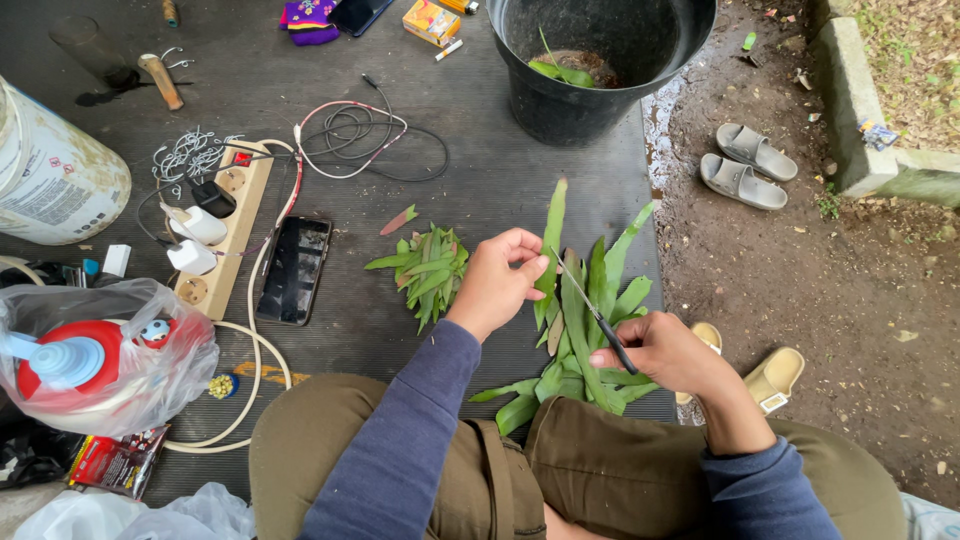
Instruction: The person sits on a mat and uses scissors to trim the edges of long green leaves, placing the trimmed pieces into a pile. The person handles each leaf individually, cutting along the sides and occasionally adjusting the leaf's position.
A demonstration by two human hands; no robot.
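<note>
Your left hand (pixel 495 280) pinches a long green leaf (pixel 550 235); your right hand (pixel 665 352) grips black-handled scissors (pixel 600 320) closed against it. Cut green pieces (pixel 428 272) lie at nine o'clock; uncut leaves (pixel 590 360) remain beneath.

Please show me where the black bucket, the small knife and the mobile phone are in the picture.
black bucket (pixel 560 110): head view, front wall.
small knife (pixel 600 320): head view, blade near handle.
mobile phone (pixel 295 270): head view, screen centre.
</note>
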